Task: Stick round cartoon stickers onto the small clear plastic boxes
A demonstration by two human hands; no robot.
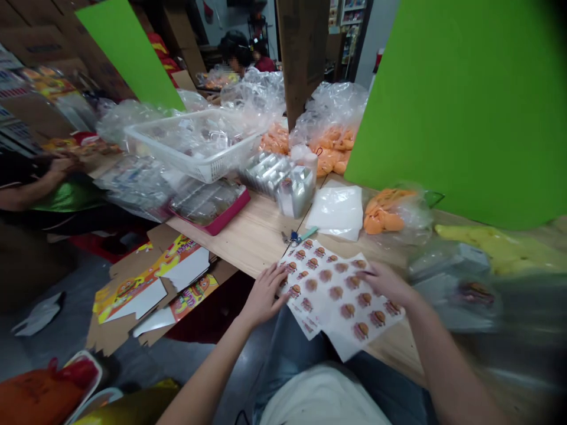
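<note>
A stack of white sticker sheets [336, 292] printed with small burger pictures lies at the near edge of the wooden table [248, 233], partly overhanging it. My left hand [264, 294] rests on the sheets' left edge, its fingers bent over the paper. Across the stack, my right hand [386, 282] lies on the right part of the top sheet, fingers pointing left and pressed to it. Whether either hand pinches a sheet is unclear.
Scissors [297, 236] and a pile of clear bags [336, 209] lie just behind the sheets. An orange-filled bag [390, 215], silver packs [283, 177], a white basket [195, 147] and a pink tray [217, 209] stand further back. Printed cartons [150, 283] lie on the floor. A person's arm [31, 189] is at far left.
</note>
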